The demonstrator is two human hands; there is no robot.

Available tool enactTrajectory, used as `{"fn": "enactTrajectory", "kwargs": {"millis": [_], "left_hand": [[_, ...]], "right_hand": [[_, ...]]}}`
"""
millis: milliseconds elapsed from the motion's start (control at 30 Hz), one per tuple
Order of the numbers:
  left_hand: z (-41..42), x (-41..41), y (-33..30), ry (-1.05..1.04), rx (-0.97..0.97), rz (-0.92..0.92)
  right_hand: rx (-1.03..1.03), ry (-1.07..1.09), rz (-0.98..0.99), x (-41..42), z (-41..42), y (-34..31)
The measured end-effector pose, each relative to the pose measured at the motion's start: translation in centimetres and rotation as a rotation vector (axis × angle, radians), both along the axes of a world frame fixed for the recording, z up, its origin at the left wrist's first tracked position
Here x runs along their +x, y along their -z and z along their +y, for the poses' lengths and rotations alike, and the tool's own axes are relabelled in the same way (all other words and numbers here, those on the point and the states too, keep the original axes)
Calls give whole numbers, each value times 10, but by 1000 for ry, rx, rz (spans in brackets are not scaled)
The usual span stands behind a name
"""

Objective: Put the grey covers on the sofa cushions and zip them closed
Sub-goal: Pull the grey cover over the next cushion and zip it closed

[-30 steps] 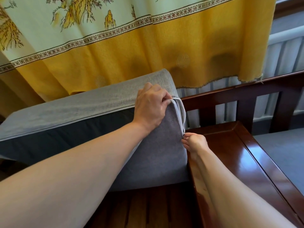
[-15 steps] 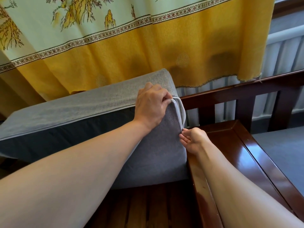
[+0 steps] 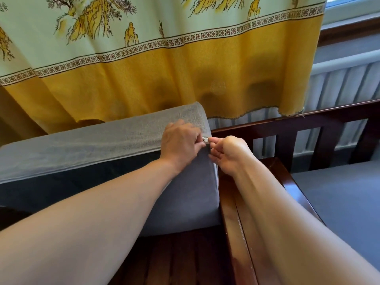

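Observation:
A long sofa cushion in its grey cover [image 3: 86,145] stands on edge on the wooden sofa frame, its right end toward me. My left hand [image 3: 181,144] grips the cover fabric at the cushion's top right corner. My right hand [image 3: 228,154] is beside it, fingertips pinching the small metal zip pull [image 3: 205,139] at that corner. Down the right end the zip looks closed. Along the long side, dark cushion [image 3: 51,190] shows under the cover's pale edge.
The dark wooden sofa armrest [image 3: 242,233] runs under my right forearm, and the slatted back rail [image 3: 308,122] is behind. Another grey cushion [image 3: 345,202] lies on the seat at the right. A yellow patterned curtain [image 3: 164,79] hangs close behind the cushion. Bare seat slats [image 3: 174,262] show below.
My right hand has moved up the cushion's right end with the zip pull, from halfway up to the top corner, closing the gap there. My left hand stayed at the corner.

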State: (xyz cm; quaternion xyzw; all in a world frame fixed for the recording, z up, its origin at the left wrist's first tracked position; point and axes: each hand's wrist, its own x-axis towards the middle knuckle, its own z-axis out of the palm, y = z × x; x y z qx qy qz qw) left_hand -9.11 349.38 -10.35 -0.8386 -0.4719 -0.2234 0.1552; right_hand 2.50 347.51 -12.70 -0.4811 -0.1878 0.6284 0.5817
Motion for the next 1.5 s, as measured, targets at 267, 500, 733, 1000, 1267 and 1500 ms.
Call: {"fn": "enactTrajectory", "kwargs": {"millis": [267,500,733,1000,1267,1500], "left_hand": [[-5,-8,9,-89,24,116],[-4,-12,8,-25,35,45],[-11,-17,15,-123,35,149],[15,-75,-27,-263,98,163],[-21,-63,13,157,64,103],[-15,-23,26,-100,71,83]], "right_hand": [[112,-97,-104,5,-4,11],[252,84,-700,1,6,29],[464,173,-1008,-5,9,30],[404,163,-1072,-6,4,23],[344,189,-1136,-12,1,16],[350,213,-1145,-13,3,19]]}}
